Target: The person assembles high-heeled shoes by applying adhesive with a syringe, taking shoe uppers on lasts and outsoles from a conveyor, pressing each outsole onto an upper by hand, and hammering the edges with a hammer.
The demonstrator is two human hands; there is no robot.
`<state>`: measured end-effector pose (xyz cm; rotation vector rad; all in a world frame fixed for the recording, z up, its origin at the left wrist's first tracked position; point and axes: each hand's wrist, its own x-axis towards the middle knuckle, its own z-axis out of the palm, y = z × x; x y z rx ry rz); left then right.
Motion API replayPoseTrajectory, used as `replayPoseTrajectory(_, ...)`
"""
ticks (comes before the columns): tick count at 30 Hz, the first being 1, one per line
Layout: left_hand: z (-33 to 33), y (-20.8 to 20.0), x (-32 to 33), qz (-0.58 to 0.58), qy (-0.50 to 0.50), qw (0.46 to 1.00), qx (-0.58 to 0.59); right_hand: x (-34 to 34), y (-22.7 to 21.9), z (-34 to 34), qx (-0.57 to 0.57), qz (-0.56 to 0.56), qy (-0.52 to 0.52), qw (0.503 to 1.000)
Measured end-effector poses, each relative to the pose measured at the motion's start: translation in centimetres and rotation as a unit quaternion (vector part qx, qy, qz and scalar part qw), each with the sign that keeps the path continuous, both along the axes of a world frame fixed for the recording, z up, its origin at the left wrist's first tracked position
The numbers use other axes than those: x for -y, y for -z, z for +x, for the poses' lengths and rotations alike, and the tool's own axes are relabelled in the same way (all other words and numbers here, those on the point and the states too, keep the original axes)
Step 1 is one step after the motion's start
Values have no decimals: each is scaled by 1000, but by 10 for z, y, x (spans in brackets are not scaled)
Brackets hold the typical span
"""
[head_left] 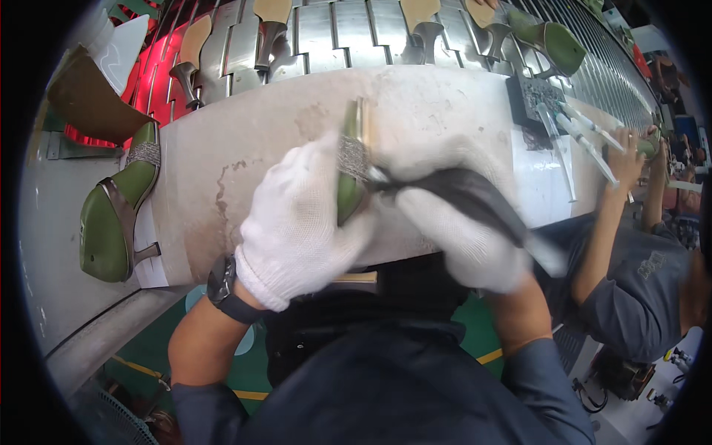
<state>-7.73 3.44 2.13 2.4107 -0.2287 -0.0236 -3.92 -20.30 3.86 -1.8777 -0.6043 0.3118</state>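
My left hand (293,215), in a white knit glove, is closed around a green shoe (347,196) with a glittery silver strap. It holds the shoe above the pale worktop (222,148). My right hand (471,245), gloved alike and smeared by motion, grips a dark tapering tool (467,194). The tool's shiny narrow end meets or nearly meets the shoe beside the strap; its exact kind is blurred. To the left, a finished-looking green heeled shoe (107,230) with a matching glittery strap lies on the worktop's edge.
Beyond the worktop runs a metal slat conveyor (311,44) carrying several tan-soled heeled shoes (273,30) and a green one (556,48). A black box (530,104) and several syringes (586,133) lie at right. Next to them, a co-worker's hands (630,159) hold a green shoe.
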Motion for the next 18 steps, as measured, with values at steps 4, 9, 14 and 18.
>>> replayPoseTrajectory(4, 1, 5, 0, 4, 16, 1000, 22, -16, 20, 20, -83, 140, 45, 986)
replayPoseTrajectory(9, -11, -7, 7, 66, 13, 997, 38, -32, 37, 82, -197, 68, 138, 968)
replayPoseTrajectory(14, -23, -10, -7, 109, -7, 994, 28, -15, 44, 67, -193, 176, 165, 951)
replayPoseTrajectory(18, -30, -42, -25, -105, -65, 973, 196, 2, 48, 38, -202, 200, 196, 939)
